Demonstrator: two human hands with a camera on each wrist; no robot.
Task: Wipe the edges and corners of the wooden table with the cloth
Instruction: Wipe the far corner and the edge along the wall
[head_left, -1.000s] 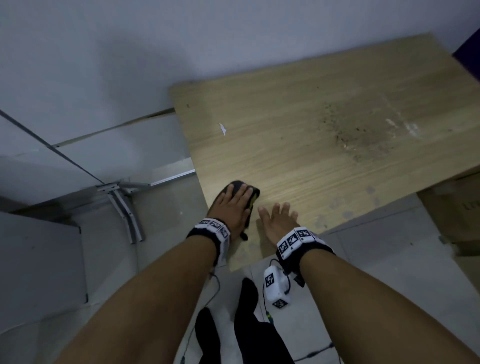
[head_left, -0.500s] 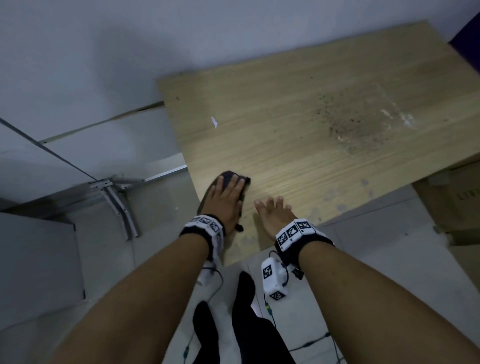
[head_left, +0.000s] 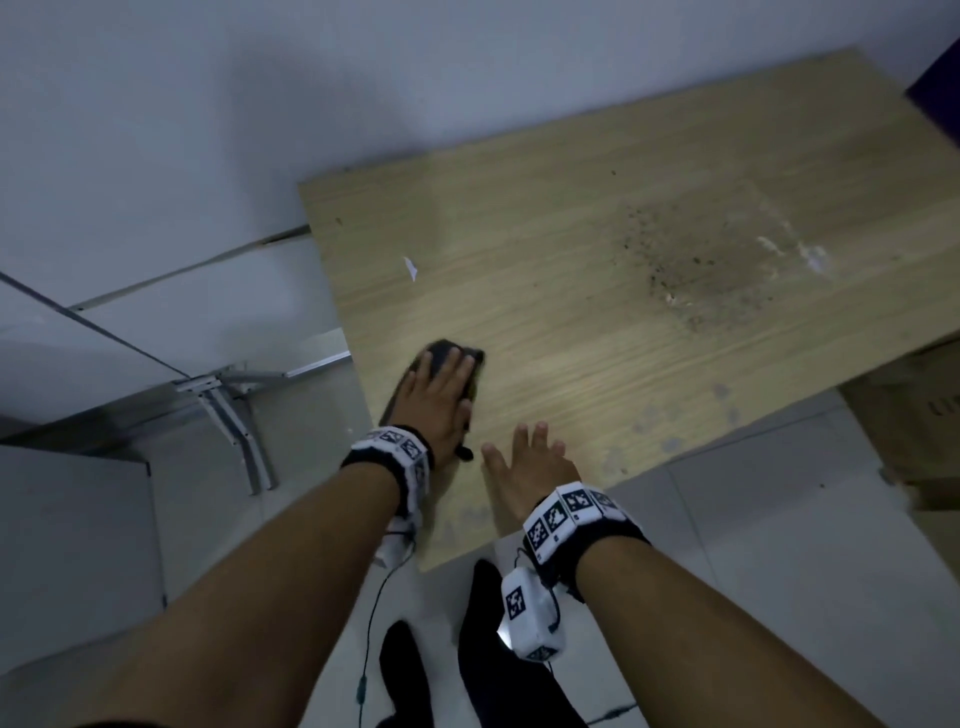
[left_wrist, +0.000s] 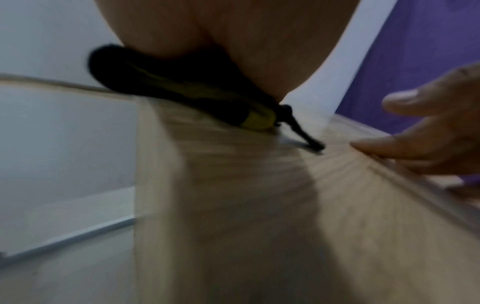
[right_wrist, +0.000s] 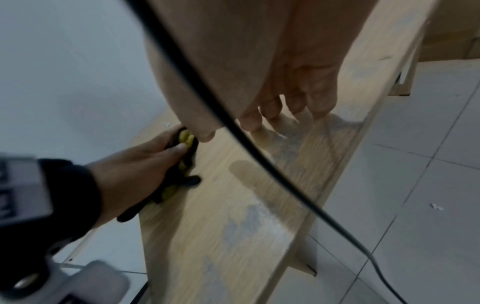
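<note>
The light wooden table (head_left: 571, 249) fills the middle of the head view. A dark cloth (head_left: 445, 347) with yellow patches lies at the table's left edge, partly hanging over it. My left hand (head_left: 439, 395) presses flat on the cloth with straight fingers. The left wrist view shows the cloth (left_wrist: 168, 92) squeezed under my palm (left_wrist: 233, 30). To its right, near the front edge, my right hand (head_left: 524, 457) rests flat on the bare wood with spread fingers, holding nothing. The right wrist view shows the left hand (right_wrist: 135, 164) on the cloth (right_wrist: 185, 139).
A dark crumb stain (head_left: 717, 260) and a white scrap (head_left: 411, 267) lie on the tabletop. Damp patches (head_left: 670, 431) sit near the front edge. A cardboard box (head_left: 909, 426) stands at the right. A metal frame (head_left: 228, 400) lies on the floor at the left.
My left hand has slid the cloth along the left edge, farther from the near corner. The right hand has stayed flat on the table near the front edge.
</note>
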